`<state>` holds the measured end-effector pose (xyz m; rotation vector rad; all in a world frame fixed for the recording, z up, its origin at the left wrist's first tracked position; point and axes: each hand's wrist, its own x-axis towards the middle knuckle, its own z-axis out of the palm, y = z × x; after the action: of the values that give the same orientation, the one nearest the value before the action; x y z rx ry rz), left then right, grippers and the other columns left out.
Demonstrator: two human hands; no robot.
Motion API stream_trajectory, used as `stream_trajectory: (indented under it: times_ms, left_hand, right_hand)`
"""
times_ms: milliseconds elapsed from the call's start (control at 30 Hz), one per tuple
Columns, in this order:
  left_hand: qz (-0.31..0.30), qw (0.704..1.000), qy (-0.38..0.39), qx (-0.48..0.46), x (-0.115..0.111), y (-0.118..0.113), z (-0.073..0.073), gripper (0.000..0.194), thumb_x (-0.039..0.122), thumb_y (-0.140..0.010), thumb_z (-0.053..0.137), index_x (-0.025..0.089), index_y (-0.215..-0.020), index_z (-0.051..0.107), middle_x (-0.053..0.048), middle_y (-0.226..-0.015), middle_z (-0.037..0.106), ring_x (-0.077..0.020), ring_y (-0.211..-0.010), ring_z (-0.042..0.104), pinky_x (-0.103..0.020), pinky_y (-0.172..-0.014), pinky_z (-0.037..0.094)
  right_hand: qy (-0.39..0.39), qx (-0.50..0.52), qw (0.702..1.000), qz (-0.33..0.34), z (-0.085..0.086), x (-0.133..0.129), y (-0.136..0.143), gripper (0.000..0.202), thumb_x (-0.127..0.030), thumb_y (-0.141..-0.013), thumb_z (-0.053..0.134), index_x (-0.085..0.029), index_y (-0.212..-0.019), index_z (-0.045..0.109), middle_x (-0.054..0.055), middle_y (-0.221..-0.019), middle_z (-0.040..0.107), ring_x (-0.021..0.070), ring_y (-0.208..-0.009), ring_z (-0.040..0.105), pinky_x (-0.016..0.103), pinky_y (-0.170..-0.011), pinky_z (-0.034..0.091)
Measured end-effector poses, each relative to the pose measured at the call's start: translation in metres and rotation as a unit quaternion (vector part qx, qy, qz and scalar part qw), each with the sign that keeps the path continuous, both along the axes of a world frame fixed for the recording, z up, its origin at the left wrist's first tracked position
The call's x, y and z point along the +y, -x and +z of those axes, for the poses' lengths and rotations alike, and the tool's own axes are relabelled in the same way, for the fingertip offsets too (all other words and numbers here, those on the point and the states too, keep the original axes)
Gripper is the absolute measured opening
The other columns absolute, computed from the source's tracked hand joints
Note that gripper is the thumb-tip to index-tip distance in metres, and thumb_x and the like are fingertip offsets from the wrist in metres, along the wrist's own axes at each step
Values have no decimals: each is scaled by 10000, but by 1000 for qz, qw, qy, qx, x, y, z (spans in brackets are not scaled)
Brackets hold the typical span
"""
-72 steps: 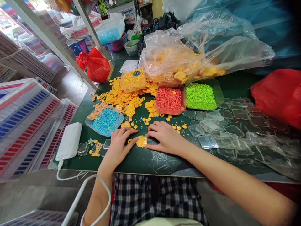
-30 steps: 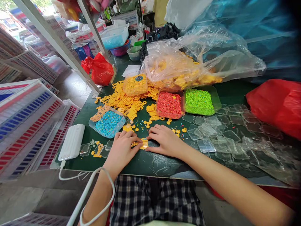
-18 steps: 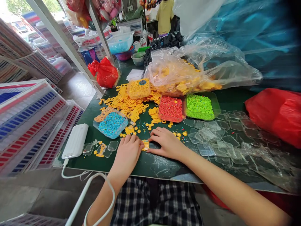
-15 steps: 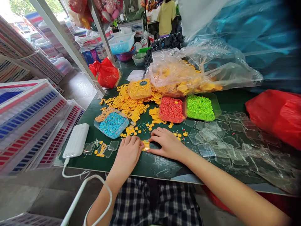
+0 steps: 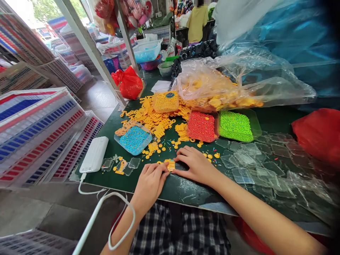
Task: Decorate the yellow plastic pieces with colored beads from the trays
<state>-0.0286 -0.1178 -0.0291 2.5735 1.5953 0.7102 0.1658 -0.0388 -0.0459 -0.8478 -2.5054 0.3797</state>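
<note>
Between my two hands, near the table's front edge, lies a small yellow plastic piece (image 5: 170,165) with ridges across it. My left hand (image 5: 152,179) pinches its left side with the fingertips. From the right, my right hand (image 5: 195,164) grips the piece between thumb and curled fingers. Behind my hands stand trays of blue beads (image 5: 133,140), red beads (image 5: 201,125) and green beads (image 5: 236,124). A tray of yellow beads (image 5: 166,102) rests on a heap of yellow plastic parts (image 5: 151,115). Small yellow discs lie around my fingers.
A white power bank (image 5: 94,154) with a cable sits at the table's left edge. Clear plastic squares (image 5: 255,168) cover the right side. A clear bag of yellow parts (image 5: 212,88) and red bags lie behind. Crates (image 5: 39,131) stand left; a person (image 5: 197,24) is far back.
The view has shifted, so the scene sits farther right. My left hand's fingers have drawn closer together and lower beside the yellow piece. My right hand holds nearly the same pose.
</note>
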Motion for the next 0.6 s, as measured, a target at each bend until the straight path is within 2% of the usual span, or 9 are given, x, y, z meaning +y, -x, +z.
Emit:
stream_trajectory:
  times_ms: [100,200,267,333,400,467,533,600]
  left_hand:
    - [32,999,19,-30,13,11,8,166,226,-993,404,206,-958,565,-45,-1008,708,-194,-929,616,-347,-846,490]
    - [108,993,7,-42,37,38,24,179,269,-990,385,202,-938,542,-65,-996,688,-213,-928,597,-363,-856,479]
    - [159,987,14,3,55,60,35,209,295,-984,365,190,-932,539,-83,-968,671,-233,-908,579,-387,-856,468]
    - [187,978,53,79,73,79,45,231,309,-972,375,182,-923,561,-94,-958,666,-255,-938,571,-403,-862,453]
    - [194,962,108,160,89,90,53,231,327,-949,424,191,-908,607,-94,-972,676,-277,-978,574,-405,-844,443]
    - [178,948,155,211,105,92,62,214,338,-924,483,212,-893,653,-76,-971,695,-282,-980,593,-403,-826,433]
    - [151,951,162,216,125,85,71,207,351,-910,521,223,-883,680,-55,-945,710,-269,-952,614,-396,-820,426]
    - [125,967,125,182,149,71,81,228,371,-910,528,211,-892,689,-50,-942,714,-247,-919,625,-373,-806,433]
  right_hand:
    - [1,6,1000,0,0,0,1,282,-438,-823,688,-170,-900,647,68,-927,630,217,-878,540,344,-759,420]
    - [2,13,1000,1,0,-1,2,281,-435,-812,701,-171,-884,636,61,-911,627,214,-865,537,344,-753,420]
    - [1,13,1000,-1,0,-2,3,275,-436,-815,697,-176,-877,630,56,-905,624,211,-858,533,340,-747,416]
    - [-1,14,1000,-4,-1,-2,3,270,-437,-818,694,-181,-869,626,52,-903,622,210,-855,531,337,-741,411]
    - [-3,13,1000,-7,-1,-2,3,274,-439,-812,700,-180,-859,624,50,-903,620,211,-859,531,334,-739,407]
    - [-5,7,1000,-8,-1,-1,3,283,-440,-803,710,-176,-855,622,47,-898,620,208,-856,532,331,-736,402]
    - [-12,-5,1000,-6,0,-1,3,288,-448,-804,708,-178,-856,621,43,-892,623,202,-847,533,327,-728,394]
    - [-19,-16,1000,-3,2,-1,2,291,-462,-814,693,-184,-861,622,41,-892,626,198,-845,532,326,-723,385]
